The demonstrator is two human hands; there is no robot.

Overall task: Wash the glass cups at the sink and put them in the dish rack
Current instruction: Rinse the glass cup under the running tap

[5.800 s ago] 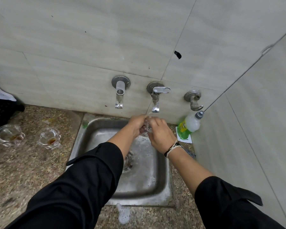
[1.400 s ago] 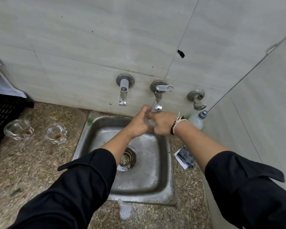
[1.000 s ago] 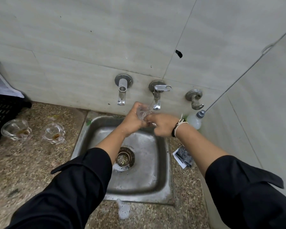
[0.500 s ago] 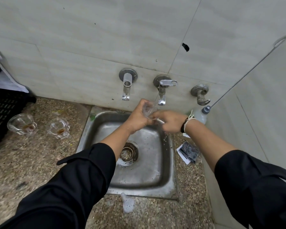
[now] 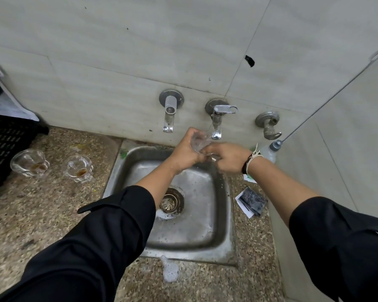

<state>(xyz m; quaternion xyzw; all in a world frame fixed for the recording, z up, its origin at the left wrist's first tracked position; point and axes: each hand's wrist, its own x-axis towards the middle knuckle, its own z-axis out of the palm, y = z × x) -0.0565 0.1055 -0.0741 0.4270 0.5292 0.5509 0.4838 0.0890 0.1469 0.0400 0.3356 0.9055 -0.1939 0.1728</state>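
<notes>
A cup (image 5: 198, 143) was gripped by both hands, left (image 5: 184, 154) and right (image 5: 228, 157), under the tap (image 5: 216, 122) over the sink (image 5: 224, 216).

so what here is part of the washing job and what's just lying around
Job: held cup, both hands (left, right), running tap, sink, two dirty cups, black rack.
Lying about: bottle, dark packet, other taps.

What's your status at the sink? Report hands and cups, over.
Both hands, left hand and right hand, on one glass cup under the middle tap. Two dirty cups wait on the counter. Nothing blocking.
</notes>
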